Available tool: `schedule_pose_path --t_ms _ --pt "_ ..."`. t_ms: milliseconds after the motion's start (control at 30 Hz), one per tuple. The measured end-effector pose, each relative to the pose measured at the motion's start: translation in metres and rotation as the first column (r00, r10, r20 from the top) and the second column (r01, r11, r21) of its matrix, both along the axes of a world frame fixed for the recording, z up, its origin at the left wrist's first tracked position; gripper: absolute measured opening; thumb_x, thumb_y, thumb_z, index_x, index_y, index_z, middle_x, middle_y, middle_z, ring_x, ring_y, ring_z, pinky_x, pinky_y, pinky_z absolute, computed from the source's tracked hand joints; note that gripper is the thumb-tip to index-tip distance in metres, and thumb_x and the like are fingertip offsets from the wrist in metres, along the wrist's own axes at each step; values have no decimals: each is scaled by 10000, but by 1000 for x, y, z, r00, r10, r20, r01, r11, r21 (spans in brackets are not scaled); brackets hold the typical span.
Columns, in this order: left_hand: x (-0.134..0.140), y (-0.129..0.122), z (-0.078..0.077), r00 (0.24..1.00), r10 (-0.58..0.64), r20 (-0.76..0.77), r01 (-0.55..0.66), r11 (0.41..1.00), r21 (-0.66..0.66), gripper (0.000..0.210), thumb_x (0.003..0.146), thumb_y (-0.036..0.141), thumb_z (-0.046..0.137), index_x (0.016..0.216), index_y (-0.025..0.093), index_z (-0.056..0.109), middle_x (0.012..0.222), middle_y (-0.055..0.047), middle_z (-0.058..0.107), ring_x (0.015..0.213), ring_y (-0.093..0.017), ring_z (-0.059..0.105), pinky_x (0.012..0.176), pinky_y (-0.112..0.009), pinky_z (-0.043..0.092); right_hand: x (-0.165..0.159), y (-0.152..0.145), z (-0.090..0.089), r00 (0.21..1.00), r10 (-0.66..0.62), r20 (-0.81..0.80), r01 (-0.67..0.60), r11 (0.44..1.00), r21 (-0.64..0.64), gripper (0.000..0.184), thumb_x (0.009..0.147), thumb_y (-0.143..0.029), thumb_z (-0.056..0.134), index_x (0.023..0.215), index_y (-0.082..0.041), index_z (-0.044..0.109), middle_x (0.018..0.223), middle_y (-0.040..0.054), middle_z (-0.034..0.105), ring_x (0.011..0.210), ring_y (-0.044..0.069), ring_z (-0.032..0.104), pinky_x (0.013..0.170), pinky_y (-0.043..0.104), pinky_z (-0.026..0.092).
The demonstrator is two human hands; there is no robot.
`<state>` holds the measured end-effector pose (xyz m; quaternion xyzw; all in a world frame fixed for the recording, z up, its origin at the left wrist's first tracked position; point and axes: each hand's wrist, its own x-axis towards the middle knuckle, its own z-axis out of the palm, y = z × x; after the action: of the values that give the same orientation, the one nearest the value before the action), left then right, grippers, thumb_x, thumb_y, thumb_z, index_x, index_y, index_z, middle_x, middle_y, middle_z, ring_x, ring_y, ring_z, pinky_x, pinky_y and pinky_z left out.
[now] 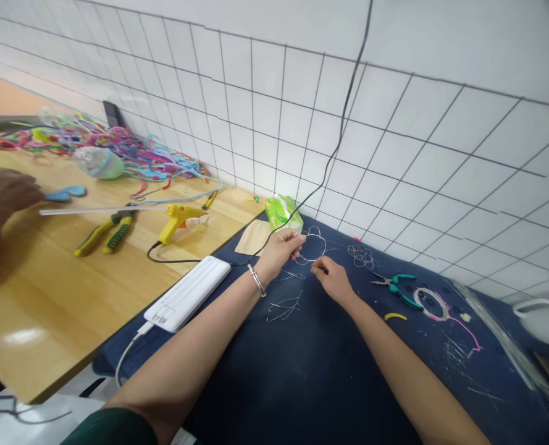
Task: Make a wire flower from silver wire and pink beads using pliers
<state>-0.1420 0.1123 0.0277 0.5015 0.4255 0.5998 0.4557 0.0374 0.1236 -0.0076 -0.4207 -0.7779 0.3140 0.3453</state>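
Between my two hands is a thin wire ring with small loops around its rim. My left hand pinches the ring's left side; a silver bangle circles that wrist. Fingers closed, my right hand holds the lower right of the same wire. Loose bent wire pieces lie on the dark blue cloth below my hands. A looped wire flower rests to the right, near teal-handled pliers.
On the wooden table are a yellow glue gun, yellow-green pliers and tangled pipe cleaners. A white power bank lies beside my left forearm. Another person's hand is at far left. A black cable hangs before the tiled wall.
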Motion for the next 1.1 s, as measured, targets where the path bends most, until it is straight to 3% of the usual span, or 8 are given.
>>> schedule_pose_path --t_ms 167,300,467,600,833,967,1100 --pt "25 -8 -7 994 -67 -82 64 997 -34 206 750 344 569 678 154 539 545 30 508 439 -63 446 426 -171 342 51 -19 7 989 -86 -121 68 987 -147 158 815 -326 407 881 -205 484 750 6 596 621 125 574 545 243 433" --pt "58 -25 -13 974 -157 -164 146 987 -73 193 741 336 577 684 154 557 545 30 516 450 -75 456 443 -183 352 89 -44 15 975 -124 -185 84 974 -211 217 829 -381 406 870 -189 498 792 33 611 641 116 572 538 225 439" --pt "102 -46 -15 926 -262 -271 236 964 -124 197 756 338 556 684 154 557 567 27 517 490 -87 480 480 -194 374 126 -69 15 970 -153 -188 104 963 -251 172 773 -345 515 810 -179 544 625 -9 586 550 103 532 498 210 411" --pt "132 -47 -13 878 -369 -304 338 929 -153 164 773 314 543 732 157 571 615 14 554 559 -101 527 548 -210 400 147 -78 9 964 -193 -185 146 960 -238 98 750 -276 530 771 -181 542 590 -32 563 540 101 531 515 215 409" --pt "155 -36 -14 818 -570 -74 525 794 -306 155 738 292 608 815 159 590 688 -3 595 619 -110 579 610 -237 439 168 -75 1 947 -284 -149 254 949 -188 67 751 -254 514 729 -192 531 596 -37 540 547 106 507 531 225 400" --pt "145 -34 -17 803 -587 105 571 705 -420 210 744 323 611 886 169 593 807 -40 625 670 -121 601 639 -254 451 166 -74 5 944 -315 -99 298 941 -158 67 752 -258 519 728 -201 544 626 -34 532 572 110 494 551 229 393" --pt "138 -32 -21 795 -578 186 596 684 -420 216 729 294 630 896 161 596 836 -53 621 689 -123 598 639 -252 446 160 -77 11 949 -314 -21 312 947 -76 67 760 -243 513 712 -209 544 635 -30 527 577 112 483 563 232 385"
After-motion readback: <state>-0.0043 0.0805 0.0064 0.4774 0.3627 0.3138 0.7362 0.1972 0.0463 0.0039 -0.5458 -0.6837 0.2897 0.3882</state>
